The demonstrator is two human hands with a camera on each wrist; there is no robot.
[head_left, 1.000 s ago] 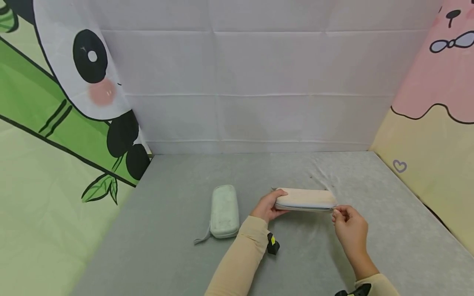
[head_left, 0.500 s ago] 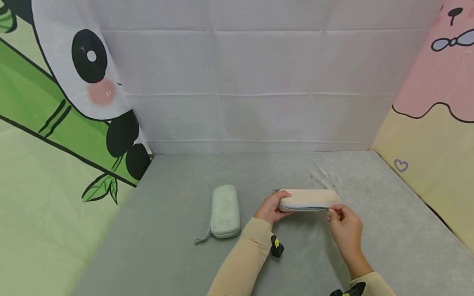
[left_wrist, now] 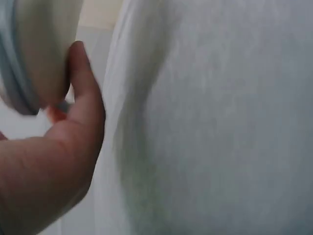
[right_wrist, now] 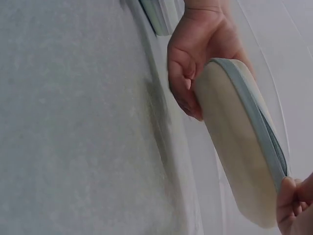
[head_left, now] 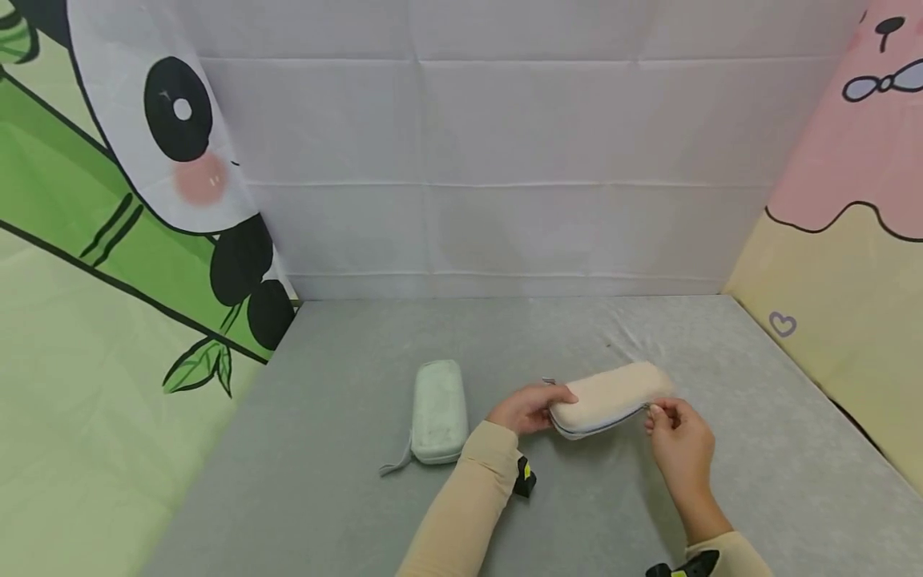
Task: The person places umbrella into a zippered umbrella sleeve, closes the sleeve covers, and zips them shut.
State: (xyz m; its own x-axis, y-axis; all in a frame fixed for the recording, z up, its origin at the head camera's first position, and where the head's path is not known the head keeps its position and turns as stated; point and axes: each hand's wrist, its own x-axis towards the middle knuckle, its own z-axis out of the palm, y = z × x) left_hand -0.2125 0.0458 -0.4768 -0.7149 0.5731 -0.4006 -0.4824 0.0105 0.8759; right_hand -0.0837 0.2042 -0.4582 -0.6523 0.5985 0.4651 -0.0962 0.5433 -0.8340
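A cream pencil case (head_left: 613, 393) with a blue-grey zipper is held up over the table, tilted with its right end farther back. My left hand (head_left: 530, 407) grips its left end, the thumb on top and fingers beneath. At the front right corner my right hand (head_left: 681, 437) pinches the zipper pull, which is hidden by the fingertips. In the right wrist view a narrow gap shows in the zipper (right_wrist: 271, 139) beside those fingers. The left wrist view shows the left hand (left_wrist: 73, 127) on the case's end (left_wrist: 41, 49).
A pale green pencil case (head_left: 440, 413) lies to the left on the grey cloth-covered table (head_left: 324, 497), its strap (head_left: 395, 465) pointing front left. A white sheet (head_left: 505, 160) hangs behind. Printed cloths with a panda and a pink figure stand at the sides.
The cream pencil case has turned, its left end coming nearer and its right end going back. The right hand first shifted left with the zipper pull, then slightly right again.
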